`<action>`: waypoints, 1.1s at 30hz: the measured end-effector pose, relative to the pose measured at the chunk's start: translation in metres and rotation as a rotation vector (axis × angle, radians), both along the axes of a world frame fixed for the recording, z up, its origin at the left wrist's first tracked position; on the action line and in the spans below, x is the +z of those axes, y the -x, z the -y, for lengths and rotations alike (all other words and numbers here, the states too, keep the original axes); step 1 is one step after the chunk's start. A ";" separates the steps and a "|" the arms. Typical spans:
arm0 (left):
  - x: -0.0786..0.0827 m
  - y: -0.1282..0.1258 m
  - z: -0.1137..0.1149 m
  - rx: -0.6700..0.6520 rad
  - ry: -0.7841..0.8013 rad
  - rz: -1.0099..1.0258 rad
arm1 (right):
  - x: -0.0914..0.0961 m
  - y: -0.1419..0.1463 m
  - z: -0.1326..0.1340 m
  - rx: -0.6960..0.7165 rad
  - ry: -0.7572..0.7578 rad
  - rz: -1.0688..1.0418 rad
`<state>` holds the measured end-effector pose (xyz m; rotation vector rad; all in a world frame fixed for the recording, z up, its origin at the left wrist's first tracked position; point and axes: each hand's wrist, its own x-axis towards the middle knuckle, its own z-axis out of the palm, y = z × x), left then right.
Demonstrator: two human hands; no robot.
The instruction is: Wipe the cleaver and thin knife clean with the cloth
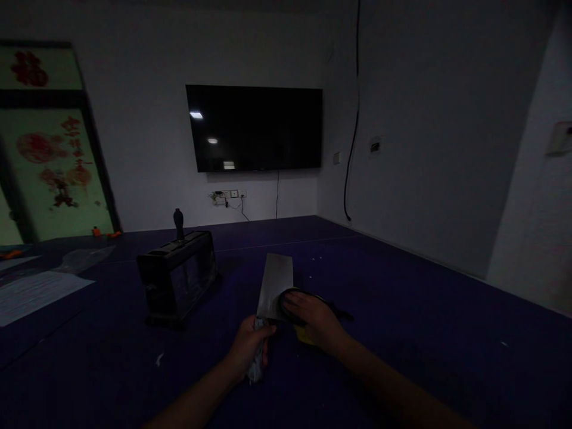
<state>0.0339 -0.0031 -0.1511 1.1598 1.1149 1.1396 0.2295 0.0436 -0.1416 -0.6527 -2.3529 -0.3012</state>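
Here, a broad, flat cleaver (277, 280) with a rectangular, dull grey metal blade points away toward the far edge of the purple surface (424, 322), out in its middle part and well apart from the right edge along the wall. The left hand (250, 345) is closed around its handle, which looks wrapped in something pale and wrinkled, the thumb lying near the blade's base. The right hand (315, 316) lies with fingers close together over a dark, rounded item with yellow parts (306, 335), set against the blade's right side; whether it pinches that item cannot be told, as the thumb is hidden. To the left stands a boxy black holder (179, 277), slotted on top and glossy along its side panel, with a smooth, bulbous dark handle (179, 223) rising upright from it. Toward the left edge lie flat printed paper (42, 293) and crinkled, see-through plastic (84, 258); small orange pieces (96, 232) sit near the far left corner.
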 end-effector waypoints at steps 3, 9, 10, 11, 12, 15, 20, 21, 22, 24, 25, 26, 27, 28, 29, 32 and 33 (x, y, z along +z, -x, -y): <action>0.000 0.001 0.001 -0.030 0.016 -0.019 | 0.001 -0.001 -0.001 -0.076 0.012 -0.030; 0.004 0.004 0.005 -0.111 0.040 -0.074 | 0.000 -0.005 -0.007 -0.210 0.030 -0.101; 0.005 0.004 0.005 -0.117 0.040 -0.081 | 0.000 -0.006 -0.009 -0.219 0.031 -0.108; 0.005 0.004 0.005 -0.118 0.040 -0.088 | 0.000 -0.006 -0.010 -0.223 0.033 -0.111; 0.006 0.004 0.006 -0.120 0.039 -0.093 | -0.001 -0.006 -0.011 -0.224 0.034 -0.113; 0.005 0.004 0.006 -0.125 0.026 -0.084 | -0.002 -0.006 -0.012 -0.214 0.034 -0.114; 0.002 0.003 0.005 -0.104 0.010 -0.065 | -0.002 -0.003 -0.010 -0.212 0.039 -0.091; 0.002 0.002 0.005 -0.094 0.010 -0.064 | -0.001 -0.003 -0.009 -0.211 0.040 -0.080; 0.002 0.002 0.005 -0.083 0.010 -0.062 | -0.001 -0.002 -0.008 -0.209 0.039 -0.072; 0.003 0.002 0.005 -0.069 0.015 -0.061 | 0.000 -0.001 -0.006 -0.195 0.034 -0.064; 0.003 0.002 0.004 -0.065 0.016 -0.061 | 0.000 -0.001 -0.005 -0.182 0.032 -0.062; 0.003 0.001 0.004 -0.063 0.018 -0.060 | 0.001 0.000 -0.004 -0.167 0.031 -0.059; 0.003 0.001 0.004 -0.061 0.019 -0.058 | 0.001 0.000 -0.003 -0.151 0.032 -0.054; 0.003 0.001 0.003 -0.060 0.018 -0.052 | 0.001 0.000 -0.002 -0.134 0.033 -0.049; 0.003 0.001 0.003 -0.058 0.015 -0.045 | 0.001 -0.001 -0.002 -0.115 0.032 -0.043; 0.002 0.001 0.002 -0.047 0.008 -0.023 | 0.002 -0.001 0.000 -0.054 0.020 -0.029; 0.002 0.001 0.002 -0.046 0.007 -0.018 | 0.003 -0.001 0.001 -0.035 0.011 -0.027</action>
